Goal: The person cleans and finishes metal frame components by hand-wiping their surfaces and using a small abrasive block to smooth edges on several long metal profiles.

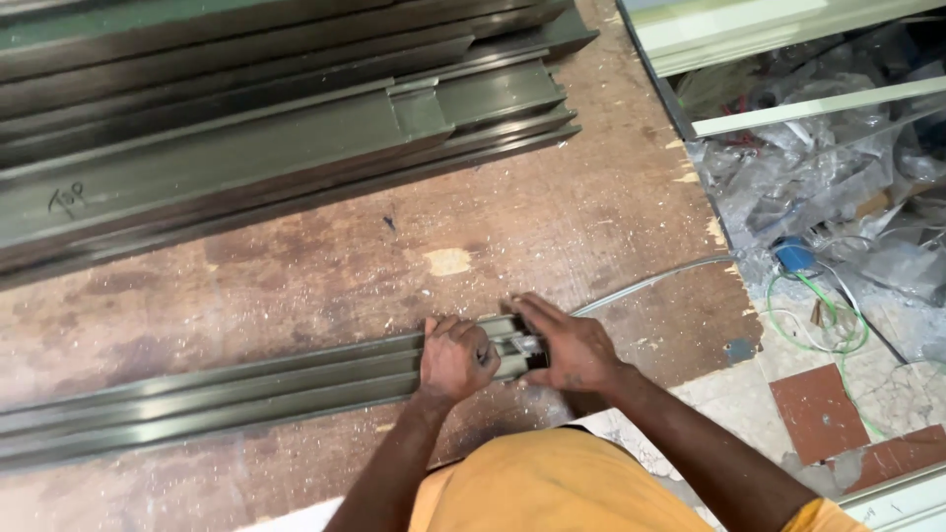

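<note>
My left hand (456, 357) is curled with knuckles up at lower centre; my right hand (569, 345) lies flat beside it, fingers pointing left.

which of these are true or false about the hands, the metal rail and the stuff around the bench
1. Both hands, left hand and right hand, are at the end of the long metal rail. True.
2. The rail lies on a glass tabletop. False: it lies on a worn wooden bench.
3. A stack of metal profiles sits at the far side of the bench. True.
4. The person wears a blue shirt. False: the shirt is yellow-orange.
5. Green wire lies on the floor to the right. True.
</note>
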